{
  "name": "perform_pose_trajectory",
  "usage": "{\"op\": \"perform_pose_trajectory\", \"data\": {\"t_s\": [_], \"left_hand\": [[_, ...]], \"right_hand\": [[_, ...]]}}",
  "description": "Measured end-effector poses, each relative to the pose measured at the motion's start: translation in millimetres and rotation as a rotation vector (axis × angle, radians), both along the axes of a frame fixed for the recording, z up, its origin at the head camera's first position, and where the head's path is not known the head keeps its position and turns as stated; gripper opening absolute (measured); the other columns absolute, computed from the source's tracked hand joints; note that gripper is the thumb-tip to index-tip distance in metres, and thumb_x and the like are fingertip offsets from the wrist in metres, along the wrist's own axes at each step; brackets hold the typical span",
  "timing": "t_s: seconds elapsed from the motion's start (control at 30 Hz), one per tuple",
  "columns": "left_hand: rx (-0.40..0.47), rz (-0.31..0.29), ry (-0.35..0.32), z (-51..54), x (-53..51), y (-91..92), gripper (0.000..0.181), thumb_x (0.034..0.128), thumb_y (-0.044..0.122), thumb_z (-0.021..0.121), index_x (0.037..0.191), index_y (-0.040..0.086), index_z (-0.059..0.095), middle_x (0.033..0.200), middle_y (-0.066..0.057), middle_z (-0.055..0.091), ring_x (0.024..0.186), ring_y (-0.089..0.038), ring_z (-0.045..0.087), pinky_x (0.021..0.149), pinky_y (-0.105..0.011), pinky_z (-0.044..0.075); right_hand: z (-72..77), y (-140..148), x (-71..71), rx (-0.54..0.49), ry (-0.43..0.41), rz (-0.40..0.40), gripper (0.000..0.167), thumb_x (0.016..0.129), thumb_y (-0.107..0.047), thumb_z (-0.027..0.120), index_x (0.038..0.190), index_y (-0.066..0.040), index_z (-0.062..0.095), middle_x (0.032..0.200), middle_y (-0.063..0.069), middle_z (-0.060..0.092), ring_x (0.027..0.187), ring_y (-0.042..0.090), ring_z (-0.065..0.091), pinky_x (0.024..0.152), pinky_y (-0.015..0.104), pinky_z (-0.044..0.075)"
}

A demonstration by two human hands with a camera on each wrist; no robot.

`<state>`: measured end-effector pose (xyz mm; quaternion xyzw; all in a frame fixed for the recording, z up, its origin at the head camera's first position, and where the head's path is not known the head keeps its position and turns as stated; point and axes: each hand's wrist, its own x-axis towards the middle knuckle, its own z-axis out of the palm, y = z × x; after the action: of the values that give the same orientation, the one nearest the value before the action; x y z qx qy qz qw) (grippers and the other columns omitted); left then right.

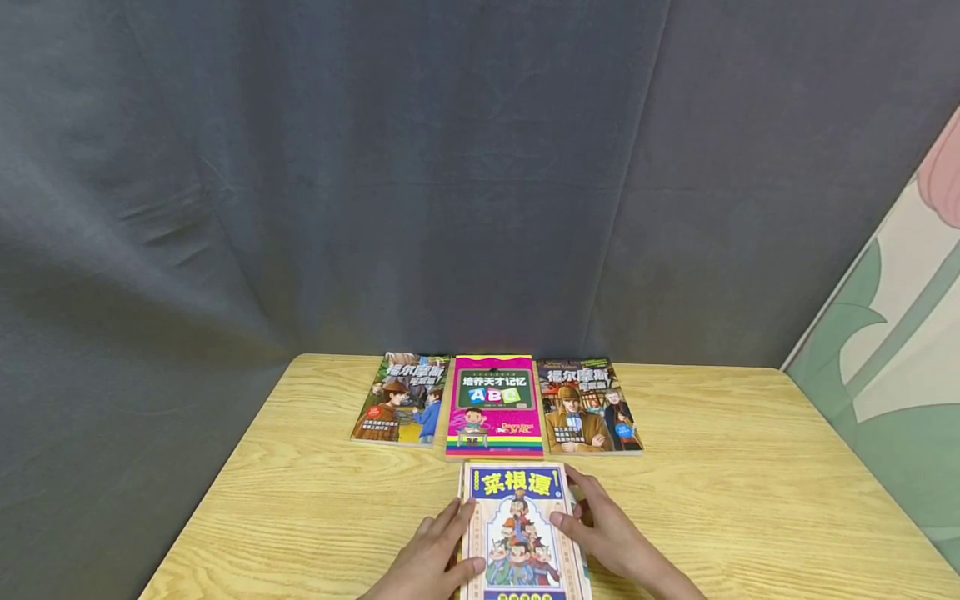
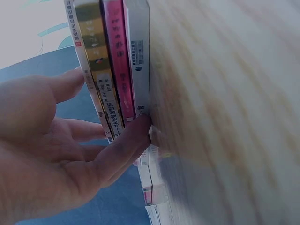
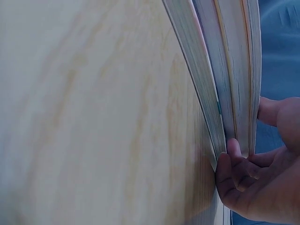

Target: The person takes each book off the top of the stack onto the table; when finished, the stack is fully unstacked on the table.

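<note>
So, two hands, one gripped book stack—three books beyond.

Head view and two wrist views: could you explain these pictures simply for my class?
There is no machine: a person works barehanded, wearing cameras. The head camera looks forward and down. On a wooden table, a pink ABC book lies between two illustrated books. Nearer, the left hand and right hand hold a stack of books from opposite sides. The left wrist camera shows the left hand at the stack's spines; the right wrist camera shows the right hand at its page edges. Sideways framing makes the stack seem upright there.
</note>
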<state>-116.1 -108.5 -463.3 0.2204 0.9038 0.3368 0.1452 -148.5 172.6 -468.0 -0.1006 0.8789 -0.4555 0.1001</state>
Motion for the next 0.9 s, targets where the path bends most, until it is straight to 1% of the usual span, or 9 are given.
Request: {"op": "perform_pose_trajectory", "data": {"t_s": [0.1,0.27,0.4,0.6,0.67,0.77,0.83,0.9], "left_hand": [[0.007,0.0,-0.007,0.0,-0.2,-0.1,0.073,0.0958,0.045,0.055,0.151,0.004,0.029,0.148,-0.029,0.033,0.128,-0.055,0.034,0.094,-0.066,0.037],[-0.002,-0.002,-0.004,-0.5,-0.1,-0.1,0.074,0.0957,0.046,0.054,0.151,0.004,0.029,0.148,-0.029,0.033,0.127,-0.052,0.036,0.093,-0.063,0.039],[-0.004,-0.006,-0.004,-0.5,-0.2,-0.4,0.074,0.0957,0.046,0.054,0.151,0.004,0.029,0.147,-0.029,0.033,0.127,-0.052,0.036,0.093,-0.063,0.039],[0.002,-0.005,-0.022,0.0,-1.5,-1.0,0.074,0.0958,0.046,0.054,0.151,0.005,0.028,0.148,-0.028,0.033,0.128,-0.053,0.035,0.094,-0.065,0.038],[0.0,-0.002,-0.022,-0.3,-1.4,-0.8,0.073,0.0957,0.046,0.054,0.152,0.007,0.028,0.149,-0.028,0.033,0.127,-0.051,0.037,0.093,-0.063,0.04],[-0.016,0.003,0.0,-0.8,-1.1,-0.2,0.074,0.0952,0.048,0.055,0.152,0.009,0.029,0.149,-0.026,0.034,0.122,-0.044,0.042,0.092,-0.057,0.043],[-0.031,0.006,0.017,-1.1,-0.9,0.3,0.075,0.0945,0.049,0.055,0.152,0.009,0.029,0.148,-0.025,0.035,0.119,-0.04,0.045,0.091,-0.053,0.045],[-0.042,0.013,0.025,-1.4,-0.9,0.7,0.076,0.094,0.05,0.055,0.152,0.008,0.03,0.148,-0.025,0.036,0.119,-0.04,0.045,0.092,-0.052,0.045]], "right_hand": [[-0.4,0.4,-0.3,0.006,0.005,0.007,0.077,0.094,-0.036,0.063,0.15,0.0,0.026,0.131,0.015,0.044,0.075,0.012,0.048,0.056,0.023,0.043],[-0.7,1.0,-0.3,0.002,0.001,0.02,0.077,0.094,-0.036,0.062,0.15,0.001,0.025,0.13,0.015,0.044,0.074,0.012,0.048,0.054,0.024,0.042],[0.1,1.1,0.5,-0.011,-0.003,0.026,0.076,0.095,-0.035,0.062,0.15,0.001,0.024,0.13,0.016,0.044,0.074,0.012,0.048,0.054,0.024,0.043],[2.9,0.5,0.9,-0.026,-0.007,0.014,0.077,0.094,-0.033,0.064,0.15,0.0,0.024,0.133,0.018,0.043,0.075,0.013,0.048,0.054,0.023,0.043],[2.9,1.0,0.2,-0.039,-0.01,0.01,0.078,0.093,-0.031,0.065,0.151,0.0,0.023,0.135,0.021,0.042,0.075,0.015,0.048,0.054,0.024,0.043],[3.1,3.0,-1.0,-0.058,-0.015,0.008,0.08,0.092,-0.028,0.066,0.152,-0.002,0.02,0.138,0.026,0.041,0.078,0.018,0.047,0.056,0.025,0.043],[3.1,5.3,-1.7,-0.074,-0.012,0.021,0.08,0.092,-0.025,0.067,0.153,-0.004,0.019,0.139,0.03,0.039,0.08,0.019,0.047,0.058,0.025,0.044],[3.4,8.1,-1.9,-0.087,-0.004,0.046,0.078,0.093,-0.022,0.065,0.153,-0.006,0.019,0.139,0.032,0.038,0.083,0.02,0.05,0.062,0.026,0.046]]}}
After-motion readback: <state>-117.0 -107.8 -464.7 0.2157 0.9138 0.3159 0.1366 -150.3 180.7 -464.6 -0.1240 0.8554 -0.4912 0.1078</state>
